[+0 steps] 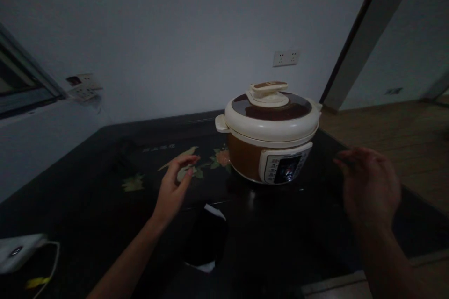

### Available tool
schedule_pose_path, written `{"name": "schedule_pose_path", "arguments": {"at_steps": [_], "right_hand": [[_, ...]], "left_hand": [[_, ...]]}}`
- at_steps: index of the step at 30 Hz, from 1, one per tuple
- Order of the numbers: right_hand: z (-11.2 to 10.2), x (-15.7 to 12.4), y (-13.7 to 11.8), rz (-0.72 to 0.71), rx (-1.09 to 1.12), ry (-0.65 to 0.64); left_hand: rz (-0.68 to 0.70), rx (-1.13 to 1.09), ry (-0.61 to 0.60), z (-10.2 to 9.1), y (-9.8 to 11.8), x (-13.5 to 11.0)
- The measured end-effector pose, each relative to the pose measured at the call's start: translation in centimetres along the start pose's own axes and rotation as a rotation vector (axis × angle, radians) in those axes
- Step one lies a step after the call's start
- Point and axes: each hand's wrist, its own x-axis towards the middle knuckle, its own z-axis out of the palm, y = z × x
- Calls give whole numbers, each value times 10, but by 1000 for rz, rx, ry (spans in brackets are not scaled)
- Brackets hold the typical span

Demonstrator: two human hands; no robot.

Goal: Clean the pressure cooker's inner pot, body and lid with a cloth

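Note:
An electric pressure cooker (245,154) with a brown body, cream rim and dark lid stands on the black table, its front control panel (286,168) angled to the right. The cream lid handle (268,94) sits on top. My left hand (175,184) hovers left of the cooker, apart from it, with fingers and thumb spread and nothing between them. To the cooker's right is my right hand (372,187), somewhat blurred, fingers loosely bent and apart from the cooker. No object shows in it.
The black table (266,243) bears a printed bird and flowers. A white power strip (21,250) with a cord lies at the left front. Wall sockets (286,58) are behind the cooker, others (84,88) at the left. A wooden floor (386,126) lies beyond the right edge.

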Motion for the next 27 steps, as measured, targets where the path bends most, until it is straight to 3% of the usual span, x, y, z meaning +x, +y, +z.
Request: {"name": "schedule_pose_path", "arguments": {"at_steps": [1, 2, 4, 6, 10, 14, 20, 23, 27], "right_hand": [[-4, -24, -1, 19, -23, -65], [-7, -47, -1, 56, -135, -214], [-6, -89, 6, 159, -320, -609], [1, -127, 15, 238, -431, -904], [22, -181, 30, 155, -604, -1122], [37, -203, 34, 76, -802, -1196], [42, -204, 36, 41, -955, -1166], [40, -203, 41, 31, -941, -1133], [36, -200, 51, 104, -785, -1024]], "left_hand": [[20, 83, -76, -5, 2, -15], [33, 152, -157, -8, 3, -29], [17, 264, -322, -10, 3, -57], [-50, 373, -461, -6, 2, -83], [-175, 615, -526, 9, -2, -123], [-196, 806, -488, 24, -6, -138], [-208, 858, -483, 29, -6, -135], [-252, 734, -442, 33, -9, -138], [-285, 372, -355, 49, -10, -146]]}}
